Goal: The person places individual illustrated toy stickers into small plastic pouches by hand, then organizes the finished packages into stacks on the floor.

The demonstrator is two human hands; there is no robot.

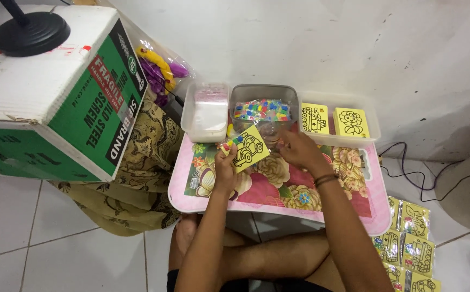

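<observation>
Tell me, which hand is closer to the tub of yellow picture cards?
Right. The right hand sits just below the tub of yellow cards, near its left end; the left hand is farther left, holding a yellow car card.

Views: I have one, a head camera.
Position: it sits above my crossed legs.
Facing: steeply down and forward, over the small floral table (278,192) toward the white wall (310,38).
Distance: close, within arm's reach.
</observation>
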